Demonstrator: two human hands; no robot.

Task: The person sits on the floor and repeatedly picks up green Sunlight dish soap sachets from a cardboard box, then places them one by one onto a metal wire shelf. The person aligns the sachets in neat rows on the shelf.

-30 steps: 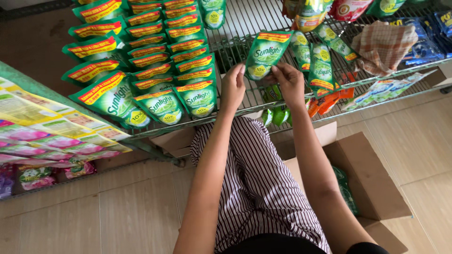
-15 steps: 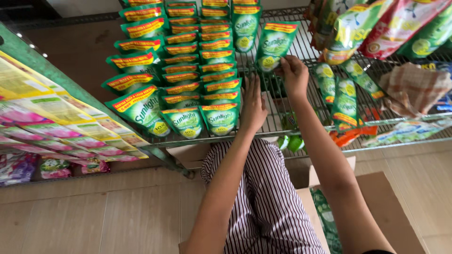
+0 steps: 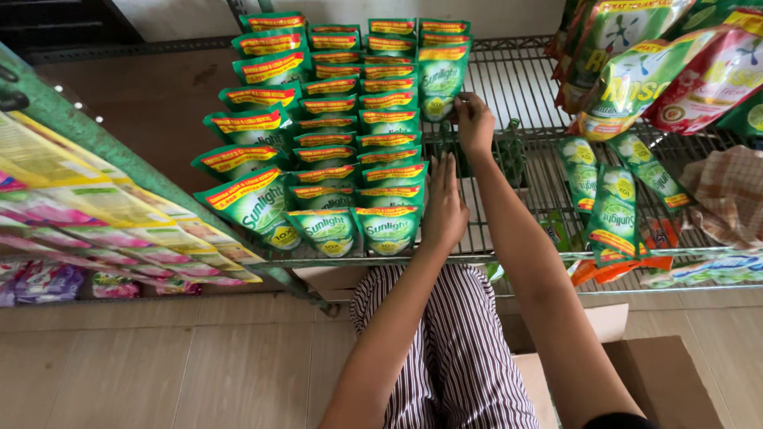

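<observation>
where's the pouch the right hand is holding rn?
Head view, upper centre: the green pouch stands at the back of the wire shelf, at the right end of the pouch rows, with the right hand gripping its lower right edge.

We are seeing three rows of green pouches (image 3: 350, 143) standing along the wire shelf's (image 3: 524, 87) left edge, roughly ten per row, three more green pouches (image 3: 616, 210) toward its right edge, and one checked cloth (image 3: 727, 195).

both arms reach forward; left hand (image 3: 443, 208) flat, right hand (image 3: 474, 121) with fingers curled.
</observation>
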